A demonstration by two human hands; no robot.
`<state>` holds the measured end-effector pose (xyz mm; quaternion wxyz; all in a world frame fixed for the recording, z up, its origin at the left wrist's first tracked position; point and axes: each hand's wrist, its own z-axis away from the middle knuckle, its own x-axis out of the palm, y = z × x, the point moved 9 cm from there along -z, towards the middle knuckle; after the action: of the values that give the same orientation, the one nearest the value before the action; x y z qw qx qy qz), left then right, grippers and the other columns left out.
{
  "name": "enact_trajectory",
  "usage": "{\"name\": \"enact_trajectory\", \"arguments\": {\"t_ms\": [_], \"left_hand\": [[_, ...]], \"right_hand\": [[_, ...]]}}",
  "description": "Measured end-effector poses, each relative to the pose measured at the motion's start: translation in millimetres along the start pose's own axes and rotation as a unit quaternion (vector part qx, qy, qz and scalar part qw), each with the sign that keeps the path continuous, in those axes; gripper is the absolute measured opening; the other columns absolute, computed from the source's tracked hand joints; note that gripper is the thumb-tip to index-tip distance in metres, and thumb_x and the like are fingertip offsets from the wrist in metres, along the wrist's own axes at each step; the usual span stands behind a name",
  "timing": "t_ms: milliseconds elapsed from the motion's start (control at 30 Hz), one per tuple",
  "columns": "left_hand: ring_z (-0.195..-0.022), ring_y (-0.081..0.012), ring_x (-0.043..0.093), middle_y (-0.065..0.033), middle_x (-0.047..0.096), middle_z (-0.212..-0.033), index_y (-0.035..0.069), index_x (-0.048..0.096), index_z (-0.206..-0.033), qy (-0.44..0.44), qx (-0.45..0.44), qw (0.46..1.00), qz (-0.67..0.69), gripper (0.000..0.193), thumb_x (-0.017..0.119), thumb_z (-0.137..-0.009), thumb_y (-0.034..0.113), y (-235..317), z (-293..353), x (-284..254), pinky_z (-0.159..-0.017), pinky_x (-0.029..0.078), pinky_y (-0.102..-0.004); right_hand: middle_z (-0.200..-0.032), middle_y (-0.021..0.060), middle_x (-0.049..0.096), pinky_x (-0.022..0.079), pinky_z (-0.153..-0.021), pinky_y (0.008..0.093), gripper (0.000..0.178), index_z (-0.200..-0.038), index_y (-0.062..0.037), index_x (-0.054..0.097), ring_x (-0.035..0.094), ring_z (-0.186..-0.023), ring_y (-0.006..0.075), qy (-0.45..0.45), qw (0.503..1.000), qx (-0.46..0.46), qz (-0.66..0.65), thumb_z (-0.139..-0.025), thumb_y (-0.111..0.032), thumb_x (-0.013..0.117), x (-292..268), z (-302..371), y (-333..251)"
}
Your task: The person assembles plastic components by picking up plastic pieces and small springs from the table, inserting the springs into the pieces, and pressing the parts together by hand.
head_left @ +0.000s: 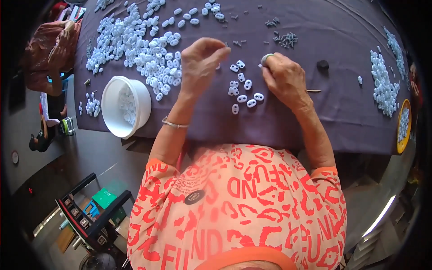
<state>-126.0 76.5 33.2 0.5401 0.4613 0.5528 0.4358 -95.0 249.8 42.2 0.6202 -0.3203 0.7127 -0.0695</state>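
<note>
My left hand hovers over the dark cloth, its thumb and forefinger drawn together in a pinch. Whatever lies between those fingertips is too small to make out. Small grey screws lie just beyond them. My right hand is closed with the fingers curled, and a bit of a small white plastic piece shows at its fingertips, mostly hidden. Between the two hands, several white oval plastic pieces with two holes are scattered. A large spread of similar white pieces lies to the left of my left hand.
A white tub with pieces inside stands at the front left edge of the cloth-covered table. Loose screws lie beyond my right hand, near a dark lump and thin stick. An orange bowl sits far right. People sit at left.
</note>
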Motion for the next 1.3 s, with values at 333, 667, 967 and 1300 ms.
{"name": "enact_trajectory", "arguments": {"t_ms": [333, 667, 967, 1300], "left_hand": [[-0.072, -0.0124, 0.064, -0.0070, 0.065, -0.083, 0.001, 0.061, -0.093, -0.020, -0.156, 0.972, 0.172, 0.020, 0.070, -0.075, 0.001, -13, 100, -9, -0.059, 0.051, -0.0220], [-0.077, -0.0138, 0.064, -0.0081, 0.064, -0.086, -0.002, 0.060, -0.097, -0.048, -0.173, 0.964, 0.196, 0.025, 0.069, -0.074, -0.004, -5, 130, -2, -0.067, 0.053, -0.0232], [-0.079, -0.0123, 0.062, -0.0080, 0.064, -0.085, -0.004, 0.059, -0.098, -0.066, -0.156, 0.977, 0.132, 0.026, 0.068, -0.074, -0.005, -1, 131, 0, -0.072, 0.053, -0.0236], [-0.073, -0.0108, 0.062, -0.0073, 0.065, -0.084, -0.002, 0.058, -0.102, -0.077, -0.164, 0.975, 0.131, 0.030, 0.069, -0.075, -0.001, -13, 126, -2, -0.062, 0.051, -0.0204]], "right_hand": [[-0.075, 0.0010, 0.061, 0.045, -0.059, 0.0184, 0.016, -0.093, -0.0006, 0.061, 0.055, -0.066, 0.0049, -0.130, 0.824, 0.183, -0.520, -0.084, -0.014, 0.063, 29, 49, -41], [-0.073, 0.0025, 0.062, 0.047, -0.055, 0.0188, 0.017, -0.092, 0.0004, 0.062, 0.056, -0.062, 0.0056, -0.106, 0.829, 0.196, -0.514, -0.084, -0.015, 0.063, 28, 73, -57], [-0.070, -0.0002, 0.058, 0.043, -0.055, 0.0179, 0.013, -0.089, 0.0006, 0.060, 0.051, -0.061, 0.0038, -0.130, 0.854, 0.179, -0.471, -0.084, -0.012, 0.062, 34, 77, -55], [-0.072, 0.0017, 0.059, 0.047, -0.054, 0.0197, 0.015, -0.093, 0.0013, 0.060, 0.054, -0.060, 0.0055, -0.166, 0.815, 0.230, -0.506, -0.086, -0.012, 0.059, 55, 80, -50]]}}
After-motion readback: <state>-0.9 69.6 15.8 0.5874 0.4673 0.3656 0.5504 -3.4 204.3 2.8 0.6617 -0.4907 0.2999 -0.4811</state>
